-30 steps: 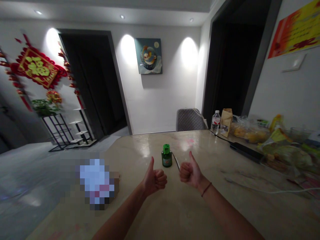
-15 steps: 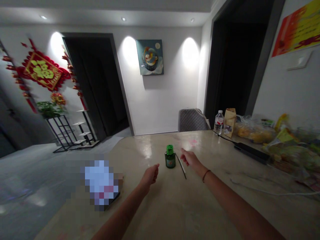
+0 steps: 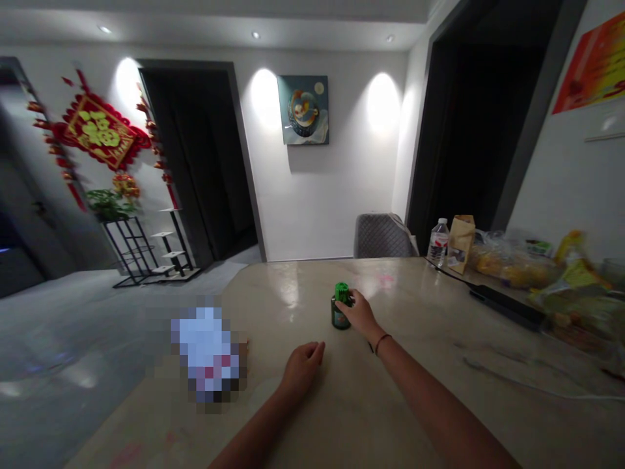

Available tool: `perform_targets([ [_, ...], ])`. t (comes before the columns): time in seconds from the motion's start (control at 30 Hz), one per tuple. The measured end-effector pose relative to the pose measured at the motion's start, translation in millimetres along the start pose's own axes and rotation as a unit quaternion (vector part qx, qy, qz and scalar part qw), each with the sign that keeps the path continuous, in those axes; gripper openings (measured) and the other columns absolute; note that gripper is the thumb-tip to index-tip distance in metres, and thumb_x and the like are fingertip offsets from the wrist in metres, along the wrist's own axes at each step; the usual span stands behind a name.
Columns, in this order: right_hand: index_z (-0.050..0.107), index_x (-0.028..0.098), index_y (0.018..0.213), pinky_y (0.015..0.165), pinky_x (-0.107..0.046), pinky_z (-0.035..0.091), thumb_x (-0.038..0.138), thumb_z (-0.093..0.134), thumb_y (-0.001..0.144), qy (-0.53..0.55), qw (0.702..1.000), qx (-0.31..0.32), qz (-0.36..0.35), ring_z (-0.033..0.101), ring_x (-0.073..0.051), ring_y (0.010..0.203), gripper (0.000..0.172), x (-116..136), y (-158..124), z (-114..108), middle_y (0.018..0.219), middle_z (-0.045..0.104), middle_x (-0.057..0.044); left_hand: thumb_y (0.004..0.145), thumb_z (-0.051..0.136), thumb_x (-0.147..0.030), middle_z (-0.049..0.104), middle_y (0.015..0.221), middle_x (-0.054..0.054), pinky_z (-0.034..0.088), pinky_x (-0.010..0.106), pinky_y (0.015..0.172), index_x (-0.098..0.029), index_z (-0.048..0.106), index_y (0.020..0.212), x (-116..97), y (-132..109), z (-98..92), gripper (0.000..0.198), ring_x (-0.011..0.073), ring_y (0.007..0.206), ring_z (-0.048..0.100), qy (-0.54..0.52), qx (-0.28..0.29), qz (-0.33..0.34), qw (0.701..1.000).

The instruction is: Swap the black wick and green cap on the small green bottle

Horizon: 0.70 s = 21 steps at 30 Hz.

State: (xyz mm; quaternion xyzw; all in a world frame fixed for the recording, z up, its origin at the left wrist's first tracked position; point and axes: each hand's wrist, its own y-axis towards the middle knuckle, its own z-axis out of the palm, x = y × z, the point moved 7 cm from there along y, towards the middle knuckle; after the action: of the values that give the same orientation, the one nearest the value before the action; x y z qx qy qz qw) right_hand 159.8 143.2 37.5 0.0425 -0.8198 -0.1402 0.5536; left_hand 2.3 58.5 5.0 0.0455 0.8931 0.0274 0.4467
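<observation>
A small dark green bottle [image 3: 340,318] with a bright green cap [image 3: 342,291] stands upright on the table [image 3: 273,293]. My right hand [image 3: 360,315] is closed around its right side, thumb across the front and fingers near the cap. Closer to me and to the left, my left hand [image 3: 303,366] rests by the tabletop, fingers curled together, with nothing seen in it. Below my right wrist pokes the dark end of a thin stick [image 3: 370,348]; my hand and wrist hide the rest.
A blurred-out, pale blue object [image 3: 208,352] lies on the left side of the table. At the right stand a water bottle [image 3: 438,242], a paper bag [image 3: 460,243], plastic food bags [image 3: 512,260], a black power strip [image 3: 506,306] and a white cable [image 3: 527,389]. A grey chair [image 3: 383,236] is behind.
My right hand has moved left from beside the bottle and taken hold of it, covering most of the thin stick. My left hand has come slightly lower, nearer to me.
</observation>
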Motion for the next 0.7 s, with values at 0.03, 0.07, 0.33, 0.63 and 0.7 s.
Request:
perform_targets([
  [0.03,0.051,0.016,0.103,0.062,-0.025,0.051,0.031,0.057,0.07,0.007,1.0,-0.003,-0.001,0.057,-0.019,0.093,0.037,-2,-1,0,0.108,0.056,-0.009,0.074,0.033,-0.051,0.034,0.049,-0.004,0.026,0.023,0.054,-0.019,0.034,0.05,0,0,0.1,0.04,0.0112,0.051,0.035,0.005,0.001,0.001,1.0],
  [0.07,0.052,0.016,0.102,0.067,-0.027,0.051,0.031,0.058,0.07,0.009,1.0,-0.006,-0.006,0.056,-0.019,0.094,0.036,-3,-2,-1,0.108,0.057,-0.009,0.074,0.033,-0.05,0.035,0.049,-0.004,0.026,0.023,0.054,-0.019,0.035,0.05,0,0,0.0,0.04,0.0113,0.052,0.036,0.008,0.001,0.001,1.0],
  [0.33,0.052,0.017,0.098,0.081,-0.034,0.045,0.035,0.062,0.066,0.019,0.996,0.05,-0.067,0.057,-0.02,0.093,0.038,1,-24,-5,0.103,0.059,-0.009,0.075,0.031,-0.049,0.034,0.049,-0.005,0.028,0.023,0.055,-0.019,0.035,0.05,-2,0,-1.0,0.04,0.011,0.052,0.036,0.006,0.006,-0.005,1.0],
  [0.63,0.05,0.016,0.092,0.069,-0.028,0.044,0.033,0.061,0.067,-0.112,0.984,0.102,-0.097,0.055,-0.016,0.077,0.032,31,-59,-23,0.087,0.058,-0.005,0.075,0.04,-0.043,0.049,0.059,-0.003,0.03,0.02,0.054,-0.018,0.05,0.065,-6,-5,4.0,0.028,0.0108,0.058,0.044,0.067,0.014,0.019,0.997],
  [0.7,0.05,0.015,0.09,0.066,-0.027,0.042,0.033,0.061,0.066,-0.161,0.974,0.121,-0.099,0.054,-0.015,0.072,0.032,41,-65,-27,0.083,0.057,-0.005,0.075,0.042,-0.039,0.053,0.061,-0.003,0.03,0.02,0.054,-0.018,0.053,0.068,-9,-9,6.5,0.024,0.0104,0.059,0.046,0.106,0.029,0.029,0.993],
])
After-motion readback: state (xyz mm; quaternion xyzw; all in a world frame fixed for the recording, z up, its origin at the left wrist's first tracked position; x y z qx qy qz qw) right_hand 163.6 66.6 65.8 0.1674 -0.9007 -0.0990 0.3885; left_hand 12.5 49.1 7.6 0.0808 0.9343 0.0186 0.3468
